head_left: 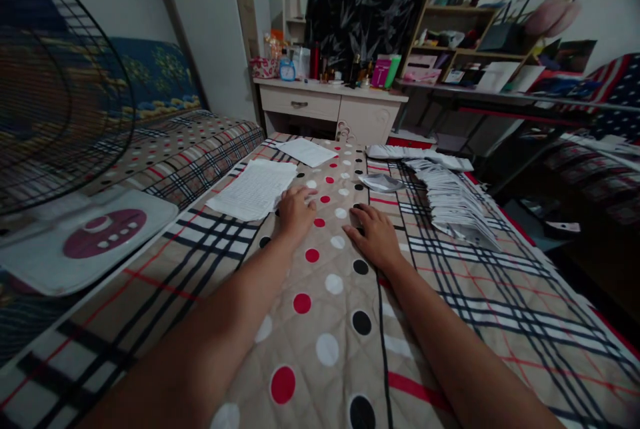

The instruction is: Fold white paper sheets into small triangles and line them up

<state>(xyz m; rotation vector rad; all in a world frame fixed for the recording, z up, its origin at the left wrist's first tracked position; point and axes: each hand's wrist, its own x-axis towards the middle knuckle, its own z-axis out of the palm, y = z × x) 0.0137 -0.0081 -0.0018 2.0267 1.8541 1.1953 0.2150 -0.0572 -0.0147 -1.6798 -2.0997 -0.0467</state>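
Note:
Both my forearms reach out over a quilted bed cover (330, 322) with plaid bands and red, white and black dots. My left hand (295, 212) lies palm down, fingers flat, its fingertips at the edge of a stack of white printed sheets (255, 189). My right hand (373, 236) lies flat on the dotted strip, fingers stretched forward, holding nothing. A small silvery packet (381, 182) sits just beyond the right hand. A long fanned row of white and grey packets (453, 199) runs along the right side.
A fan's wire guard (55, 102) and its white base with red buttons (85, 236) stand close on the left. Another white sheet (306, 151) lies farther off. A cluttered dresser (330, 102) and shelves (465, 42) stand beyond the bed. The bed's right edge drops to a dark floor.

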